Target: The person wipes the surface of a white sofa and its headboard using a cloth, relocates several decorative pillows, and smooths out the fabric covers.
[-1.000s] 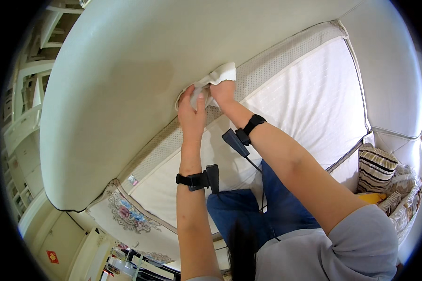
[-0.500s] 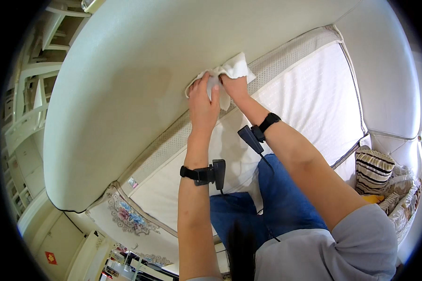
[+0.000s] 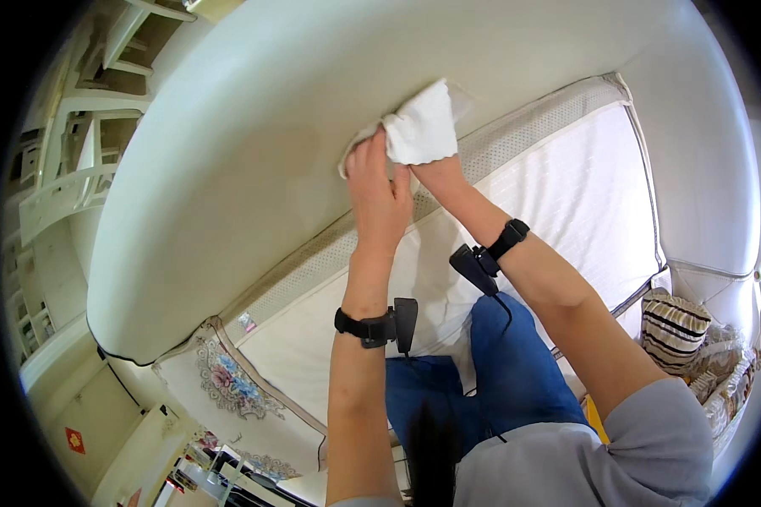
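A white cloth (image 3: pixel 421 127) lies bunched against the pale, smooth sofa backrest (image 3: pixel 254 127), just above where it meets the seat. My left hand (image 3: pixel 375 196) grips the cloth's left part, its fingertips partly under a fold. From the right, my right hand (image 3: pixel 440 175) holds the cloth too, with a flap draped over its fingers and hiding them. Below both hands stretches the white quilted seat cover (image 3: pixel 558 173) with its grey mesh border.
At the right end, a striped cushion (image 3: pixel 675 329) rests by the pale armrest (image 3: pixel 719 169). A floral embroidered cover (image 3: pixel 237 384) lies at the lower left. White chairs (image 3: pixel 84 160) stand beyond the backrest. Black straps with small dark devices (image 3: pixel 369 328) circle both my wrists.
The cloth's right part has flopped down over my right hand, covering its fingers. Both hands stay close together at the backrest, while the whole view has shifted slightly.
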A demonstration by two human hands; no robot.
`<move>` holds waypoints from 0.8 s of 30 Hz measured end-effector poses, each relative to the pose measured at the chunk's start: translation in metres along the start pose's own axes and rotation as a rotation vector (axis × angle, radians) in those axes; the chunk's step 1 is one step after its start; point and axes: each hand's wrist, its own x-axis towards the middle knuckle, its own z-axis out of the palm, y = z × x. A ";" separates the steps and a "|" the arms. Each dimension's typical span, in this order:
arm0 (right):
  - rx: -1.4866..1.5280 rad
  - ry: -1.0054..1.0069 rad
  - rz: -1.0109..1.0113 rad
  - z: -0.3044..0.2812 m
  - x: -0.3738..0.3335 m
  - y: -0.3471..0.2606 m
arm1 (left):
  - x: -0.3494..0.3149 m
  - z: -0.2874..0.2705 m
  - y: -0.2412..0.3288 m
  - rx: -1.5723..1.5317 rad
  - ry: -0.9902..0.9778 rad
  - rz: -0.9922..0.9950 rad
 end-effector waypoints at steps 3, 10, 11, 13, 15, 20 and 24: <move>0.132 0.149 -0.132 -0.010 0.039 -0.029 | 0.019 -0.037 0.009 -0.013 0.116 0.033; 0.217 0.142 -0.285 -0.024 0.089 -0.101 | 0.007 -0.115 0.016 0.118 0.233 0.132; 0.049 0.198 -0.391 -0.019 0.097 -0.113 | 0.002 -0.124 0.013 0.147 0.267 0.150; 0.085 0.206 -0.411 -0.006 0.112 -0.128 | -0.003 -0.131 0.011 0.127 0.314 0.135; 0.027 0.253 -0.511 0.012 0.122 -0.149 | -0.013 -0.144 0.003 0.105 0.357 0.121; 0.161 0.041 -0.561 0.060 0.118 -0.243 | -0.058 -0.190 -0.024 -0.101 0.533 -0.172; 0.196 -0.133 -0.588 0.082 0.120 -0.285 | -0.072 -0.210 -0.013 -0.316 0.870 -0.237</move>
